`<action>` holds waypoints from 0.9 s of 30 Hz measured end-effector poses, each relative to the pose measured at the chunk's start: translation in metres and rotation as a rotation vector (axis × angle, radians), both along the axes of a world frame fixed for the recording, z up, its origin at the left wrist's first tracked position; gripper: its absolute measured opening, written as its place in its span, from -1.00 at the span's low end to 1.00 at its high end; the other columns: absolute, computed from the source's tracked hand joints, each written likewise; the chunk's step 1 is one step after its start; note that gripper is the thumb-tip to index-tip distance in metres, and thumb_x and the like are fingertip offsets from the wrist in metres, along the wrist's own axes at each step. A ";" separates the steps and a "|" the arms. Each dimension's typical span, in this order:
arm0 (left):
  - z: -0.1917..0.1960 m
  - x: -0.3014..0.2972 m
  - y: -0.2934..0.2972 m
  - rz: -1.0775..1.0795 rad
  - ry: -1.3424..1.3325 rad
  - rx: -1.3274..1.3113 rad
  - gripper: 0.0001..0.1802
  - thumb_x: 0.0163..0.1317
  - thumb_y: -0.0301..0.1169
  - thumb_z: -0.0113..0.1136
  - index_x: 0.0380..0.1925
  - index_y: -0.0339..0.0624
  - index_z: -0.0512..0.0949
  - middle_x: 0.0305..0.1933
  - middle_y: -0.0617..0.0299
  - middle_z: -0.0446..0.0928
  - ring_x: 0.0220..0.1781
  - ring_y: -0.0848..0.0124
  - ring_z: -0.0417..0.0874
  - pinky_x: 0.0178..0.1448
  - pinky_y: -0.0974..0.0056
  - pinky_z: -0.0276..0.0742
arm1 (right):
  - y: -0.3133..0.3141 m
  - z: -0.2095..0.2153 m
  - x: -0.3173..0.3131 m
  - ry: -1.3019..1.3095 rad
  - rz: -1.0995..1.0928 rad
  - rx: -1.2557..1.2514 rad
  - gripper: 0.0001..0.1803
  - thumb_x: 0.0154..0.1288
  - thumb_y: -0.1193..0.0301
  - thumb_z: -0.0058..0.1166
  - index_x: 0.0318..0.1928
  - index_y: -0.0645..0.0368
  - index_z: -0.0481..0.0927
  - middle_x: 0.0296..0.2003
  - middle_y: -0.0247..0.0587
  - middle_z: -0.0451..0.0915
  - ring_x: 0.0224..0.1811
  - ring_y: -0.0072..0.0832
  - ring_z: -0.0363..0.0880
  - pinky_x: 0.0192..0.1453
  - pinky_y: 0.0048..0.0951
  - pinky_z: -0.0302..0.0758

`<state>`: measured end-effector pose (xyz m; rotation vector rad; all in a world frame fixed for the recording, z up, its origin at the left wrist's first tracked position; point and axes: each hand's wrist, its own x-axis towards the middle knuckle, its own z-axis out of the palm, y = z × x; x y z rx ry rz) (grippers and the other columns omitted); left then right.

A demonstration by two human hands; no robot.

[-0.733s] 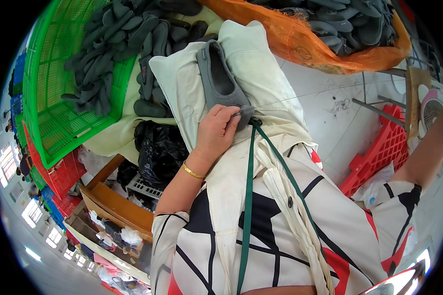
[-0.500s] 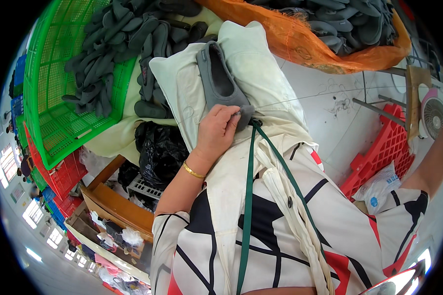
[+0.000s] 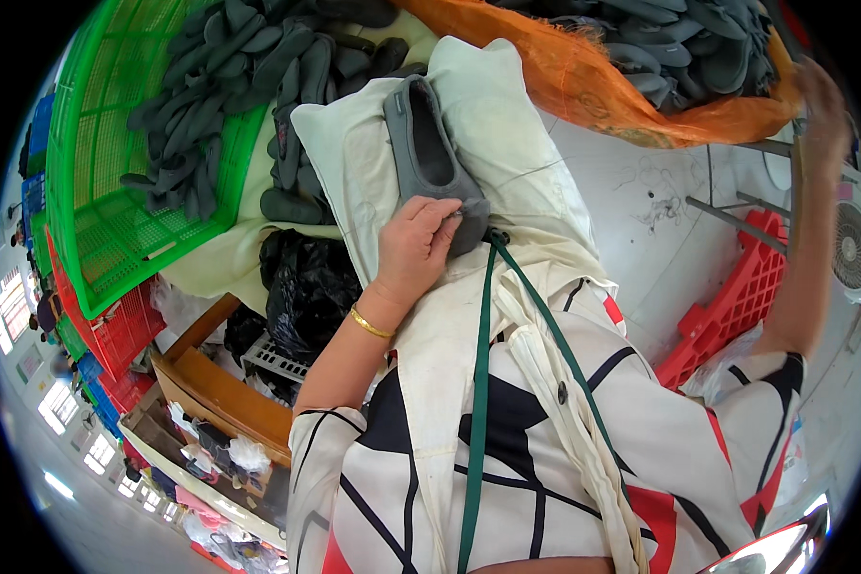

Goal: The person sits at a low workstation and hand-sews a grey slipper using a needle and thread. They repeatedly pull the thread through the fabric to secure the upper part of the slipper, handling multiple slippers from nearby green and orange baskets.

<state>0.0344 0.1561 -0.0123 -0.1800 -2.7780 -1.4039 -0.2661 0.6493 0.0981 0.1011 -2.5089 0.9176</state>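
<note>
the left hand (image 3: 419, 244) pinches the toe end of a grey shoe (image 3: 433, 158) between thumb and fingers, knuckles up. the shoe lies on the white cloth (image 3: 536, 134) over the person's lap, its opening facing up and its heel pointing away from the body. the right hand (image 3: 821, 100) is raised far out to the right, near the end of the orange sack (image 3: 641, 120); it is blurred, so i cannot tell whether its fingers are spread or closed on something. only one hand steadies the shoe, and only at the toe, so a sideways tug there could swing the heel round on the soft, uneven cloth. a loosened pinch could let the toe slip. with the right arm lifted so wide, its hand could knock the sack's edge if it swings inward.

on the lap, the green straps (image 3: 478, 402) end close to the toe and could snag on the fingers. farther left, more grey shoes (image 3: 230, 77) lie heaped in and beside the green basket (image 3: 91, 163); being loosely stacked, some could slide if the basket is bumped. a black plastic bag (image 3: 306, 287) sits below it.
</note>
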 end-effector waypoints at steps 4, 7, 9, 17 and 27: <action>-0.006 -0.004 -0.007 -0.066 0.092 -0.043 -0.79 0.12 -0.52 0.33 -0.20 -0.14 0.66 -0.30 0.17 0.63 -0.39 0.22 0.65 -0.33 0.23 0.56 | -0.183 -0.046 0.122 -0.635 0.503 -0.390 -0.83 0.47 0.36 0.06 -0.03 0.07 0.62 -0.28 -0.50 0.56 -0.46 -0.71 0.39 -0.39 -0.63 0.38; -0.006 0.008 -0.008 -0.025 0.142 -0.104 -0.78 0.09 -0.53 0.35 -0.21 -0.13 0.67 -0.32 0.19 0.63 -0.38 0.23 0.65 -0.32 0.23 0.58 | -0.259 -0.073 0.163 -0.996 0.722 -0.367 -0.85 0.43 0.40 0.09 -0.06 0.09 0.63 -0.36 -0.52 0.59 -0.47 -0.77 0.40 -0.41 -0.66 0.39; -0.008 0.010 -0.007 -0.018 0.184 -0.116 -0.78 0.07 -0.53 0.36 -0.23 -0.13 0.67 -0.33 0.20 0.63 -0.38 0.24 0.65 -0.32 0.24 0.58 | -0.284 -0.083 0.182 -1.085 0.825 -0.319 -0.84 0.39 0.37 0.11 -0.09 0.13 0.63 -0.45 -0.30 0.63 -0.52 -0.53 0.55 -0.35 -0.48 0.53; -0.012 0.013 -0.004 -0.017 0.278 -0.180 -0.73 -0.01 -0.62 0.40 -0.26 -0.16 0.67 -0.30 0.18 0.65 -0.36 0.25 0.65 -0.32 0.27 0.58 | -0.301 -0.112 0.199 -0.884 1.033 -0.121 -0.82 0.32 0.48 0.07 -0.11 0.23 0.64 -0.29 -0.04 0.69 -0.29 -0.15 0.68 -0.16 -0.33 0.57; -0.011 0.011 -0.004 -0.013 0.336 -0.233 -0.75 -0.01 -0.59 0.42 -0.28 -0.16 0.66 -0.30 0.21 0.65 -0.30 0.25 0.68 -0.23 0.27 0.62 | -0.302 -0.111 0.196 -0.897 1.042 -0.087 -0.80 0.33 0.46 0.06 -0.10 0.22 0.64 -0.29 -0.02 0.69 -0.28 -0.12 0.67 -0.15 -0.31 0.57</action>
